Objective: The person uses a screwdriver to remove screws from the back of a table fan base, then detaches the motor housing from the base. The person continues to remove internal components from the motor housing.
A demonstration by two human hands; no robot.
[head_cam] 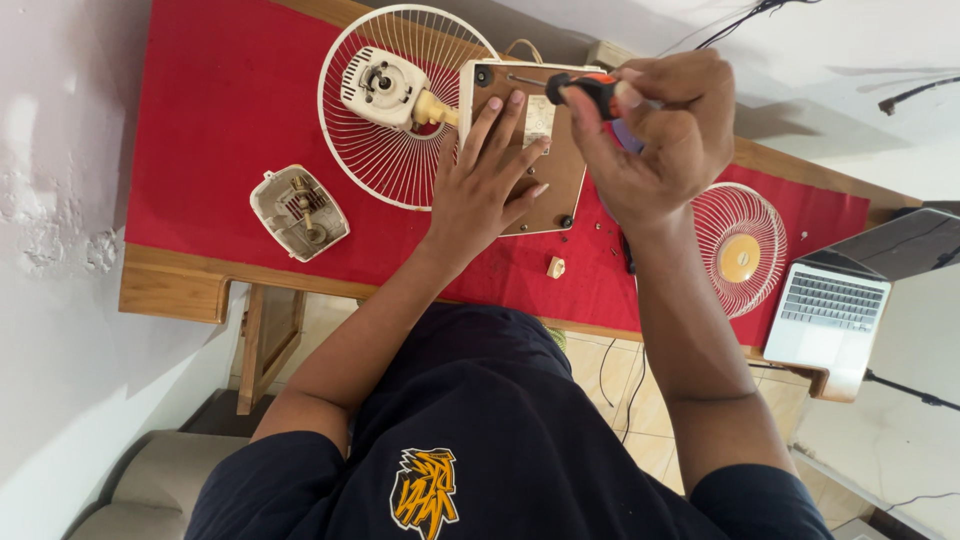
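The brown fan base (545,160) lies underside-up on the red-covered counter (210,110), pinned by the left hand (485,185) with fingers spread flat and gripping nothing, while the right hand (665,135), fingers closed around an orange-handled screwdriver (590,92), works above it, beside the white rear grille (400,105) with its motor.

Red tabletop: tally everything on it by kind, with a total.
Wire fan grilles: 2, a large one and a small one
Fan motor: 1
Fan base, underside up: 1
Motor cover: 1
Screwdriver: 1
Laptop: 1
Small cream part: 1
Total: 8
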